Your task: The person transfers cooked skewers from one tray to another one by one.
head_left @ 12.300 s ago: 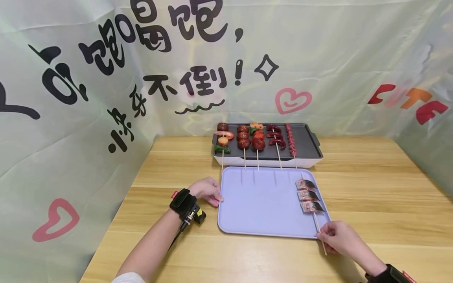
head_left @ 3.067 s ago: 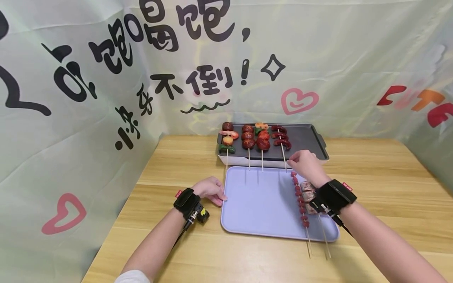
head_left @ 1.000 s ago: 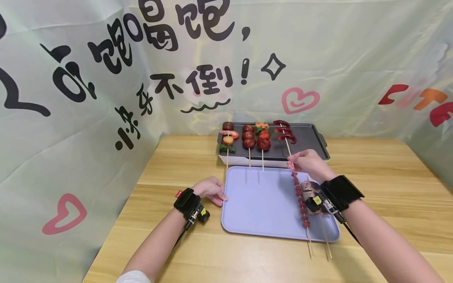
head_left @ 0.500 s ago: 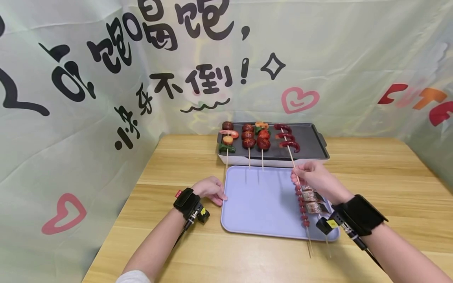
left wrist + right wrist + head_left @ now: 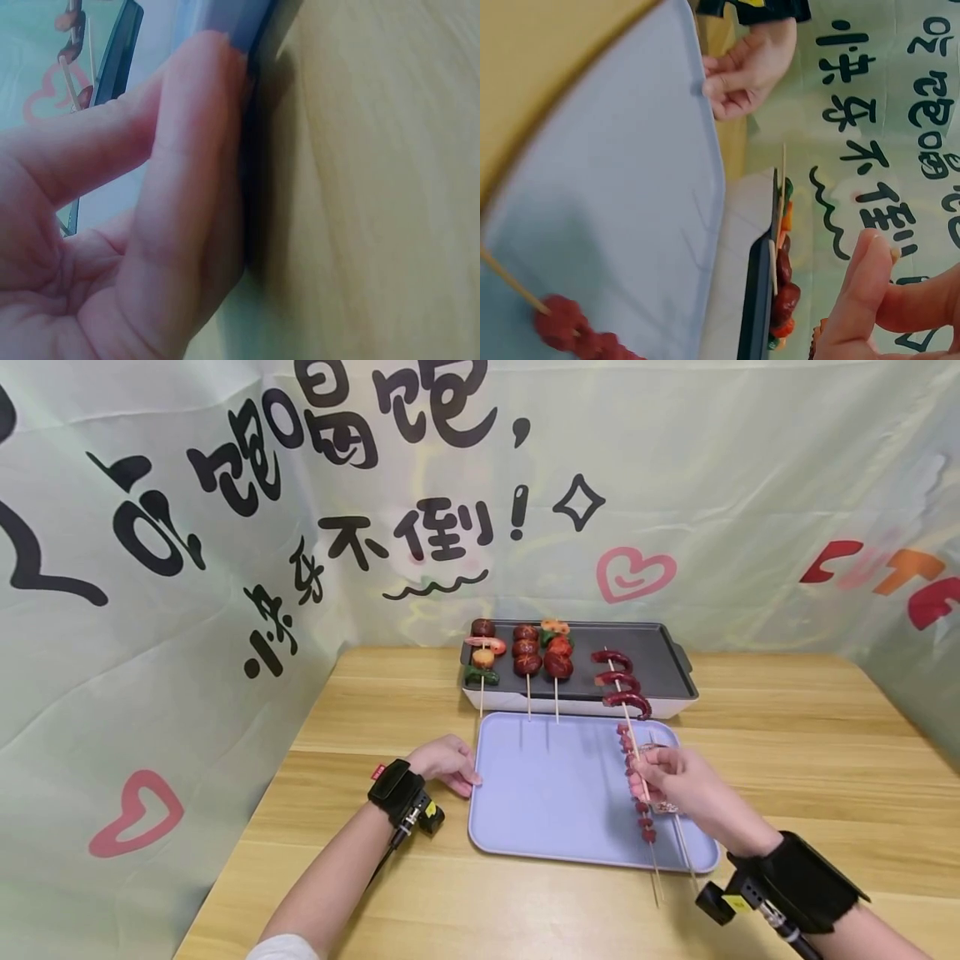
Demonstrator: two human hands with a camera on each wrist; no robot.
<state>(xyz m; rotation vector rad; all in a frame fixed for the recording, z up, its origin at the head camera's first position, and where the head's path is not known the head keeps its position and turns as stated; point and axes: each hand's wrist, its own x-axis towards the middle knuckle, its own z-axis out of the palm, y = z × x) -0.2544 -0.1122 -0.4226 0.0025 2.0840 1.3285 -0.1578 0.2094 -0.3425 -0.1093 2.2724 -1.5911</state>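
My right hand (image 5: 693,789) pinches the stick of a skewer with curved dark-red pieces (image 5: 628,700). That skewer slants from above the griddle's front edge down over the right side of a lilac tray (image 5: 547,793). In the right wrist view, the thumb and fingertip of my right hand (image 5: 866,300) meet on the stick's end. Below it on the tray lies a skewer of small pinkish-red beads (image 5: 643,822). Next to that is a fish-chunk skewer (image 5: 665,807), mostly hidden by the right hand. My left hand (image 5: 446,764) grips the tray's left edge, its fingertips at the rim.
A dark griddle (image 5: 660,652) with a white base stands behind the tray. On its left half lie a shrimp and vegetable skewer (image 5: 483,647), a mushroom skewer (image 5: 527,647) and a mixed skewer (image 5: 558,662). A printed cloth (image 5: 697,485) encloses the wooden table's back and sides.
The bead skewer has moved from griddle to tray. Over the last second my right hand has drawn the dark-red skewer off the griddle towards me. My left hand stays at the tray's edge.
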